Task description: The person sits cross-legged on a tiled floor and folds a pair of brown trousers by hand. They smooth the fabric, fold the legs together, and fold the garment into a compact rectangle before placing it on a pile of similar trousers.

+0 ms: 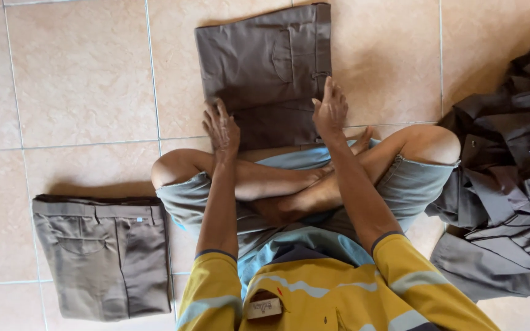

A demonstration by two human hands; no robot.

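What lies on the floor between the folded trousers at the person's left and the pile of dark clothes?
The person's crossed legs, seen in the head view.

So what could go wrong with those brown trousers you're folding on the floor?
1. The folded brown trousers lie on the bare beige tiled floor, so they might pick up dust.
2. The left hand and right hand press only the near edge; the fold could slip open when they lift.
3. The loose heap of dark grey-brown clothes sits close beside the right knee and could get creased or kicked.
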